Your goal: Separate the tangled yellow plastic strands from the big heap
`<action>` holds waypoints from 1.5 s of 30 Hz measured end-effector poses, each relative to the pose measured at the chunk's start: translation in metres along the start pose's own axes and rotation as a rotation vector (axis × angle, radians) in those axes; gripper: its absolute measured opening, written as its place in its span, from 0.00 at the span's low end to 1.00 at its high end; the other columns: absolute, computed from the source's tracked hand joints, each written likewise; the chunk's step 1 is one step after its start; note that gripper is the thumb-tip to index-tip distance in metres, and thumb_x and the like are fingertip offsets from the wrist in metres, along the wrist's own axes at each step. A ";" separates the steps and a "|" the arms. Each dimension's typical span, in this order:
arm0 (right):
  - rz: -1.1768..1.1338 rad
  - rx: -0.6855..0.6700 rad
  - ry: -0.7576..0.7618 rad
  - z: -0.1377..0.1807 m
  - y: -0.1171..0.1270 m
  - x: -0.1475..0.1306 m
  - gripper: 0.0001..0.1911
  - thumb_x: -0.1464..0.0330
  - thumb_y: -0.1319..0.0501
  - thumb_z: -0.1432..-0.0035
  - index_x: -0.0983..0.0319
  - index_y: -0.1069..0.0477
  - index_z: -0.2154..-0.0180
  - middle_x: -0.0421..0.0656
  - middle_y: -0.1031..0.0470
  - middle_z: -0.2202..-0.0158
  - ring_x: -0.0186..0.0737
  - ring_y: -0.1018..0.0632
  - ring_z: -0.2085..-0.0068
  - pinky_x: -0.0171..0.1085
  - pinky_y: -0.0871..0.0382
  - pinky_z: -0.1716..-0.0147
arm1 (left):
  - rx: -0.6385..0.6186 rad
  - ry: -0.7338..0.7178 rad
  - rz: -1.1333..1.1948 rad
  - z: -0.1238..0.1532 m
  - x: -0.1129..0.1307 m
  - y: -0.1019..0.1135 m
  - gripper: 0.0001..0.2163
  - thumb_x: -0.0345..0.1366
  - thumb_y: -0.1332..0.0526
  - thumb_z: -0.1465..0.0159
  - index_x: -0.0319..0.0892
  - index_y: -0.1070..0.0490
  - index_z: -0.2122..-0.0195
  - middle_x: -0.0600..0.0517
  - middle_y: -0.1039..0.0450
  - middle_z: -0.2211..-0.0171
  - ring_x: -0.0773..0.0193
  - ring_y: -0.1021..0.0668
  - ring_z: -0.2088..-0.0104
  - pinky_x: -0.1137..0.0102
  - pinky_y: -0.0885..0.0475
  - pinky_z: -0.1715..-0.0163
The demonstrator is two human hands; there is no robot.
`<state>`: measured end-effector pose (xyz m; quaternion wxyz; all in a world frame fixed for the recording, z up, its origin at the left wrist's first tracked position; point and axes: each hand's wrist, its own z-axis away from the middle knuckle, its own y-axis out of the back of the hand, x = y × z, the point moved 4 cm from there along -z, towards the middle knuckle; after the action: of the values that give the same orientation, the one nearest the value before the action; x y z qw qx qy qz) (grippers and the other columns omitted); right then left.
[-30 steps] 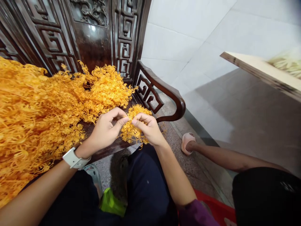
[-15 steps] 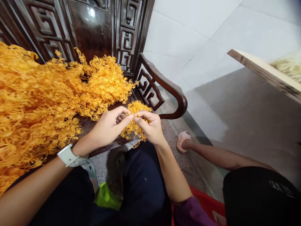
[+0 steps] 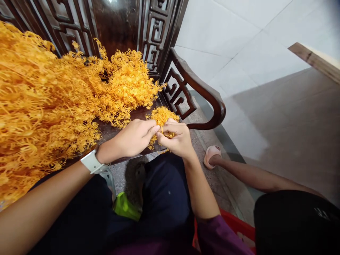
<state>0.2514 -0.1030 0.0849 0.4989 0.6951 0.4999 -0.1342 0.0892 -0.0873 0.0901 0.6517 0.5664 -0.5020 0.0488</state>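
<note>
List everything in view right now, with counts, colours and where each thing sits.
carved wooden bench: one, dark brown, ahead
curly strand heap: one, orange, on bench seat
curly strand tuft: one, orange, between hands
tiled wall: one, white, right
terrazzo floor: one, grey, below bench
wooden board: one, tan, upper right
crate: one, red, bottom edge
object: one, lime green, by the feet
co-worker's leg: one, right side
slipper: one, pink, on co-worker's foot
watch: one, white, left wrist
sleeve: one, purple, right arm
left hand: one, fingers at tuft
right hand: one, pinching tuft
</note>
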 end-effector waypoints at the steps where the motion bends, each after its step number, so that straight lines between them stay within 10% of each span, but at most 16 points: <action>1: -0.001 -0.010 0.005 0.000 0.000 0.000 0.14 0.69 0.36 0.39 0.57 0.30 0.77 0.36 0.35 0.80 0.36 0.36 0.74 0.41 0.41 0.69 | -0.019 0.005 0.002 0.000 0.000 0.000 0.17 0.38 0.47 0.23 0.43 0.39 0.72 0.54 0.35 0.76 0.65 0.32 0.75 0.65 0.44 0.70; 14: 0.320 0.165 0.067 0.000 -0.001 0.004 0.15 0.72 0.35 0.45 0.56 0.38 0.78 0.37 0.36 0.79 0.39 0.38 0.72 0.43 0.41 0.65 | 0.106 0.085 -0.100 -0.001 -0.003 0.003 0.15 0.35 0.45 0.27 0.44 0.41 0.73 0.55 0.36 0.78 0.66 0.35 0.76 0.65 0.48 0.72; 21: 0.197 0.540 -0.247 0.010 0.039 0.050 0.09 0.66 0.35 0.36 0.59 0.23 0.69 0.36 0.32 0.77 0.35 0.34 0.74 0.39 0.43 0.71 | 0.078 0.050 -0.120 0.002 -0.014 0.005 0.16 0.43 0.47 0.22 0.43 0.34 0.68 0.53 0.30 0.73 0.65 0.28 0.73 0.66 0.41 0.69; 29: -0.164 0.446 -0.310 0.006 0.029 0.034 0.11 0.57 0.32 0.35 0.58 0.19 0.64 0.38 0.29 0.73 0.35 0.35 0.72 0.39 0.39 0.70 | -0.192 0.066 -0.370 -0.022 -0.076 -0.051 0.17 0.39 0.50 0.22 0.39 0.23 0.57 0.41 0.19 0.62 0.56 0.19 0.63 0.64 0.31 0.61; 36: -0.452 0.317 -0.290 0.008 0.026 0.037 0.19 0.55 0.42 0.30 0.56 0.15 0.56 0.43 0.24 0.63 0.39 0.32 0.67 0.41 0.33 0.64 | -0.144 0.066 -0.377 -0.024 -0.076 -0.059 0.16 0.37 0.48 0.23 0.38 0.22 0.59 0.40 0.19 0.62 0.56 0.20 0.64 0.63 0.31 0.61; 42: -0.541 0.176 -0.264 0.008 0.020 0.035 0.18 0.63 0.38 0.34 0.52 0.18 0.45 0.41 0.22 0.58 0.40 0.26 0.61 0.44 0.26 0.55 | 0.293 0.040 0.285 -0.023 -0.034 -0.015 0.23 0.50 0.52 0.21 0.40 0.24 0.59 0.45 0.21 0.63 0.61 0.21 0.64 0.65 0.28 0.61; 45: -0.509 0.147 -0.237 0.006 0.017 0.027 0.19 0.63 0.32 0.36 0.52 0.20 0.44 0.40 0.22 0.58 0.40 0.24 0.59 0.44 0.24 0.54 | 0.282 -0.047 0.573 -0.015 -0.008 -0.005 0.22 0.53 0.46 0.23 0.40 0.23 0.57 0.47 0.22 0.60 0.62 0.22 0.60 0.68 0.27 0.59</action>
<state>0.2802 -0.0926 0.0729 0.4525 0.5612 0.5853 -0.3712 0.0978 -0.0730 0.0827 0.5145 0.4879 -0.6444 0.2863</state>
